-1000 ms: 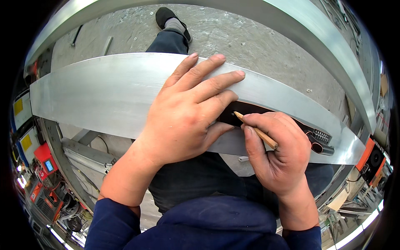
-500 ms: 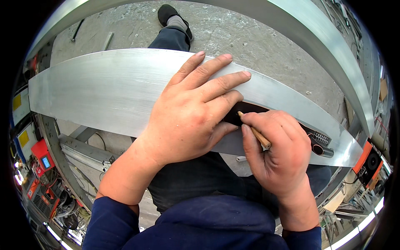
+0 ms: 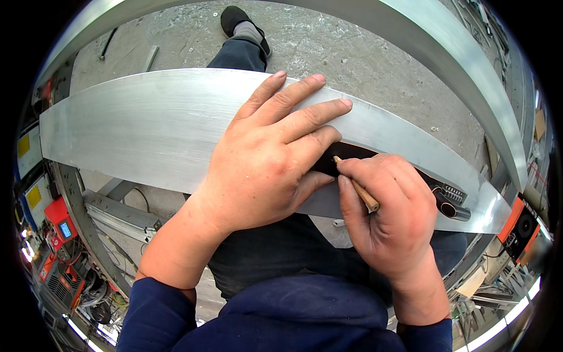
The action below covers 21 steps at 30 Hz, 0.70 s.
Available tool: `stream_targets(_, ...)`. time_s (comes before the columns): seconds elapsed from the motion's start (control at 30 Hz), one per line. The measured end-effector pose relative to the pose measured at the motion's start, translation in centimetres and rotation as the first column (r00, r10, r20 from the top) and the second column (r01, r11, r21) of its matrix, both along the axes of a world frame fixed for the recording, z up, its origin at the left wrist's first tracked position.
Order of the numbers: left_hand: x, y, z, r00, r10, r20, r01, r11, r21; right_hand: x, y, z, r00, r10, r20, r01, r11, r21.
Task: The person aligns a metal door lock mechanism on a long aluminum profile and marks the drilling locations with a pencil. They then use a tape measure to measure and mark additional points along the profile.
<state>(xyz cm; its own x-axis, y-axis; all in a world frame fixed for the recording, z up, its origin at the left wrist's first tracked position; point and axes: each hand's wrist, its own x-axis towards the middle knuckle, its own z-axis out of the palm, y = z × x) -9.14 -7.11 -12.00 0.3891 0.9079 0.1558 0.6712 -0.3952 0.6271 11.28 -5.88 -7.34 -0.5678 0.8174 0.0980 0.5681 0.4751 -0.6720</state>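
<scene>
A short wooden pencil [image 3: 366, 196] is pinched between the thumb and fingers of my right hand [image 3: 399, 214], its tip touching or just above a long black panel [image 3: 359, 152]. The panel has a copper-coloured edge and lies on a wide silver metal beam [image 3: 135, 123] across my lap. Toward its right end are a small row of marks and a rounded black part with a copper ring [image 3: 448, 208]. My left hand [image 3: 270, 158] lies with fingers spread over the beam and the panel's left end, thumb and forefinger on either side of it. Both hands cover parts of the panel.
A second metal profile [image 3: 446, 53] curves beyond the beam. At left are metal frame parts [image 3: 120, 214] and a red device with a lit display [image 3: 60, 220]. An orange and black box [image 3: 521, 229] stands at right. My shoe [image 3: 237, 20] rests on the concrete floor.
My hands have barely moved. The pencil and right hand have shifted a tiny bit left, with the tip still at the same part of the black panel.
</scene>
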Motion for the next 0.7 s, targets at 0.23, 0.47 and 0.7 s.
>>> stream_targets(0.23, 0.0, 0.1, 0.2, 1.000, -0.008, 0.001, 0.008, 1.000, -0.008, 0.8, 0.1, 0.6, 0.992, -0.098, -0.074, 0.094, 0.994, -0.053)
stream_targets(0.47, 0.1, 0.2, 0.2, 1.000, -0.007, -0.003, 0.007, 1.000, -0.015, 2.0, -0.9, 0.7, 0.924, -0.325, -0.203, 0.266, 0.925, -0.271)
stream_targets(0.7, 0.1, 0.1, 0.0, 1.000, 0.000, -0.010, 0.000, 1.000, -0.002, 1.4, 0.0, -0.2, 0.985, -0.084, -0.151, 0.075, 0.995, -0.065)
